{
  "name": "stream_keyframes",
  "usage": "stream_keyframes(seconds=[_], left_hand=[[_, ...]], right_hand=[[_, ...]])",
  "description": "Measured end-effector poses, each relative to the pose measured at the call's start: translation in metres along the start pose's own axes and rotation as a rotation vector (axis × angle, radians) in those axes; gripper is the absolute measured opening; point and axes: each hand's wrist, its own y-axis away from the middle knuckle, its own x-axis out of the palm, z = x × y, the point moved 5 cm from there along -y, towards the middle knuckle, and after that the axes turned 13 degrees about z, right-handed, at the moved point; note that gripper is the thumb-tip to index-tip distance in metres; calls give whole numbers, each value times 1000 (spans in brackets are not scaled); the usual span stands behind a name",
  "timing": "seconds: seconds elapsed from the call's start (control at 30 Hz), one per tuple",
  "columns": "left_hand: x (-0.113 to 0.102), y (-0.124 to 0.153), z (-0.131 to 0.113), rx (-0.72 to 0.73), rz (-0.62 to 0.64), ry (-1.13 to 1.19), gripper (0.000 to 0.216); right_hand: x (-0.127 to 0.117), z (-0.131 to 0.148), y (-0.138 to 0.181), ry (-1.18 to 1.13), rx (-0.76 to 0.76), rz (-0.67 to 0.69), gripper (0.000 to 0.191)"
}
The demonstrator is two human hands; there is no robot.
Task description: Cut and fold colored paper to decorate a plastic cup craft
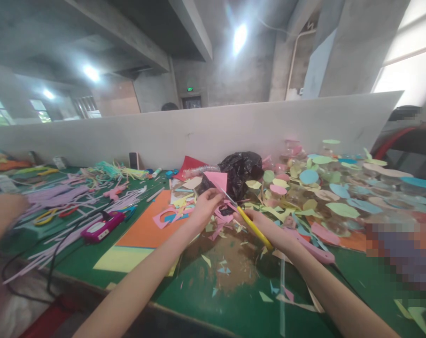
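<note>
My left hand (205,204) pinches a pink piece of paper (217,180) and holds it up over the green table (234,305). My right hand (258,222) is closed round yellow-handled scissors (250,223), whose thin metal blades reach up to the lower edge of the pink paper. Pink offcuts (222,217) lie on the table just under both hands. An orange sheet (150,226) and a yellow sheet (123,259) lie flat to the left of my left forearm.
A black plastic bag (241,171) sits behind the hands. Coloured paper circles (325,197) pile up on the right. A pink glue gun (102,228) with a black cord and lilac paper strips (58,197) lie left. Another person's hand (4,209) shows at far left. A white partition (213,131) backs the table.
</note>
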Motion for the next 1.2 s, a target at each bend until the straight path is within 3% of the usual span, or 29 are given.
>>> stream_keyframes(seconds=[0.37,1.2], left_hand=[[-8,-2,-1,38,-2,-69,27],[-3,1,-3,-58,102,-107,23]], right_hand=[[-1,8,4,3,13,-46,50],[2,-7,-5,-10,7,-45,46]])
